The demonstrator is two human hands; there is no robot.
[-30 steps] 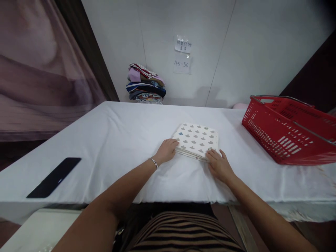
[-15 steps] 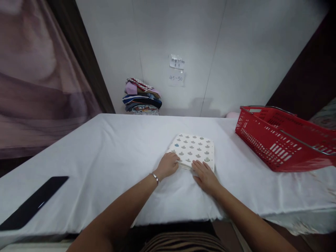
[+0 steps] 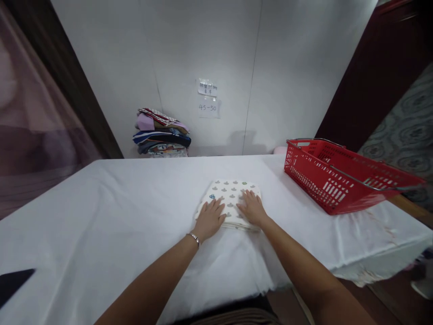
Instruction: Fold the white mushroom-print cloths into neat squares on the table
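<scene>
Two paper notes are stuck to the far white wall. The lower note (image 3: pixel 209 108) reads "45-50" in handwriting. The upper note (image 3: pixel 207 88) carries small handwritten characters too blurred to read.

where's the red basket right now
In the head view the red basket sits at the table's right end, right of the folded patterned cloth under both hands.

A pale grey panelled wall (image 3: pixel 287 67) closes the room behind a surface draped in white cloth (image 3: pixel 118 212). Two small paper notes (image 3: pixel 208 97) hang on the wall. Dark wooden panels (image 3: pixel 368 76) stand at right, and what seems a mauve curtain (image 3: pixel 30 149) hangs at left.
</scene>
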